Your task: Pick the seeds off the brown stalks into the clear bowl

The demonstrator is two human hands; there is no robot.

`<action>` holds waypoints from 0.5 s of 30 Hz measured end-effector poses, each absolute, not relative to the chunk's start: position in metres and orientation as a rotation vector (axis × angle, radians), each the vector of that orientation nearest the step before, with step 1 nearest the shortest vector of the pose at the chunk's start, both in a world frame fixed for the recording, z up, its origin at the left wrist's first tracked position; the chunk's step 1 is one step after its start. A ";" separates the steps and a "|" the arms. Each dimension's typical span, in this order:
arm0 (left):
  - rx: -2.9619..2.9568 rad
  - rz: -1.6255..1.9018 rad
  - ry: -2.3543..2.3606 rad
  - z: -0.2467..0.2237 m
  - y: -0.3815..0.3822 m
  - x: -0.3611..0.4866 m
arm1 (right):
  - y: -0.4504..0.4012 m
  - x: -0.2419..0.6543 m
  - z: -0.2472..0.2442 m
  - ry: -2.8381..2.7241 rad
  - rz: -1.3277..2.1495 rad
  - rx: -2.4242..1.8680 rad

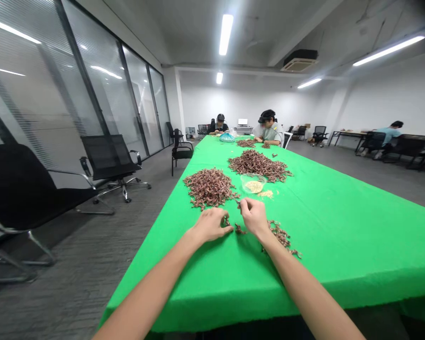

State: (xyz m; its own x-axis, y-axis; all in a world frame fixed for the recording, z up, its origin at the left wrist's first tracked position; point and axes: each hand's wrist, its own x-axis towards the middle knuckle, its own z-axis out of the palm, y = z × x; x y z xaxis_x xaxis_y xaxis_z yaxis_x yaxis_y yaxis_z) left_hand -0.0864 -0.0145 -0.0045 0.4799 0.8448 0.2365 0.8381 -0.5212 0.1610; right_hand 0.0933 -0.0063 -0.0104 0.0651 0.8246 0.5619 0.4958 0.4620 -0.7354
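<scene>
My left hand [212, 225] rests low over the green cloth, its thumb and fingers curled around a small reddish-brown dried piece [226, 221]. Just to the right, my right hand [254, 215] is closed in a pinch. A thin dark object [235, 200] pokes out of its fingertips toward the upper left; its kind is too small to make out. Between the hands lies a little clump of brown pieces [239, 229]. A large heap of knobbly dried pieces [209, 187] sits beyond my left hand. Partly behind my right wrist is a smaller pile [280, 234].
A clear bowl [247, 178] of pale bits stands past my right hand, with loose pale bits [267, 194] beside it. Another big heap [258, 165] lies farther along the green-covered table [340, 222]. Two people sit at its far end. Office chairs [109, 158] line the left.
</scene>
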 end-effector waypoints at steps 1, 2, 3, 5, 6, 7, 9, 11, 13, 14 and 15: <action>2.685 0.453 1.518 -0.005 -0.015 -0.086 | -0.006 0.093 -0.010 -1.595 0.377 -1.187; 2.685 0.457 1.515 -0.005 -0.015 -0.086 | -0.006 0.093 -0.010 -1.601 0.391 -1.195; 2.684 0.463 1.514 -0.005 -0.015 -0.086 | -0.005 0.094 -0.010 -1.605 0.399 -1.201; 2.684 0.481 1.509 -0.005 -0.016 -0.085 | -0.004 0.094 -0.010 -1.611 0.392 -1.197; 2.683 0.492 1.506 -0.005 -0.016 -0.085 | -0.004 0.094 -0.010 -1.611 0.373 -1.190; 2.679 0.505 1.506 -0.005 -0.016 -0.085 | -0.003 0.094 -0.011 -1.611 0.350 -1.183; 2.665 0.526 1.521 -0.006 -0.015 -0.085 | -0.002 0.094 -0.012 -1.612 0.324 -1.177; 2.646 0.542 1.543 -0.009 -0.013 -0.085 | -0.001 0.094 -0.012 -1.638 0.368 -1.184; 2.617 0.585 1.573 -0.012 -0.010 -0.086 | -0.001 0.093 -0.013 -1.669 0.431 -1.200; 2.600 0.618 1.588 -0.013 -0.009 -0.086 | -0.001 0.093 -0.013 -1.677 0.448 -1.203; 2.582 0.655 1.605 -0.014 -0.008 -0.086 | -0.001 0.093 -0.012 -1.677 0.450 -1.202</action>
